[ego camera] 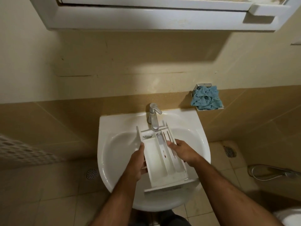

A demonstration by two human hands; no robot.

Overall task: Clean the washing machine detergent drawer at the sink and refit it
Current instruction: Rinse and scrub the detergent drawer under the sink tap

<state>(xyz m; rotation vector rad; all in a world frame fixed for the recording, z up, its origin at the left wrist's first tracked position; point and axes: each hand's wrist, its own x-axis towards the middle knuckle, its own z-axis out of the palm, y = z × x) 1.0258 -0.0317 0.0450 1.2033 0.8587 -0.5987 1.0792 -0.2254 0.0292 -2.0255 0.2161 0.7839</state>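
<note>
and here's the detergent drawer (162, 158) held over the white sink (105, 144), its far end tucked right under the chrome tap (154, 118), its front panel nearest the person at the sink's near rim. left hand (136, 163) has its grip wrapped round the drawer's left wall, fingers curled underneath. right hand (183, 151) grips the right wall, thumb lying along the top edge, so both hands are clamped on the drawer.

no water visibly running from the tap, so by my reading the rinse is just being set up. specks of dark residue sit in the middle channel, below the tap's spout. to do this well, i'd say keep the drawer tilted so water runs from the far end down the channels and out into the sink, not over the front panel onto the floor. one hand will have to let go to lift the tap lever, so the other needs a firm hold mid-wall. wet plastic gets slippery.

a blue cloth (206, 97) waits in a wall holder right of the tap, handy for wiping afterwards.
</note>
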